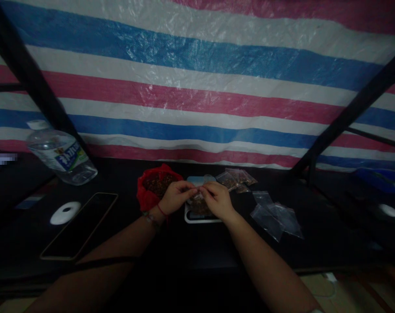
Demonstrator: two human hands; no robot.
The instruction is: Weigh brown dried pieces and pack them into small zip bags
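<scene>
Over the scale (pixel 197 218), your left hand (pixel 176 196) and right hand (pixel 219 200) both pinch a small bag's (pixel 197 198) mouth, keeping it upright beside the red bag (pixel 148 191).

Both hands meet over a small white scale (pixel 202 217) in the middle of the dark table (pixel 331 243) — left hand (pixel 176 196) and right hand (pixel 218 199) pinching the top edge of a little clear bag (pixel 198 201) with brownish stuff in it. Just left of them sits a red bag (pixel 148 195) of the same brown bits. Filled packets (pixel 236 179) lie behind, empty clear bags (pixel 276 215) to the right — a phone (pixel 82 226) and water bottle (pixel 62 156) sit off to the left.
</scene>
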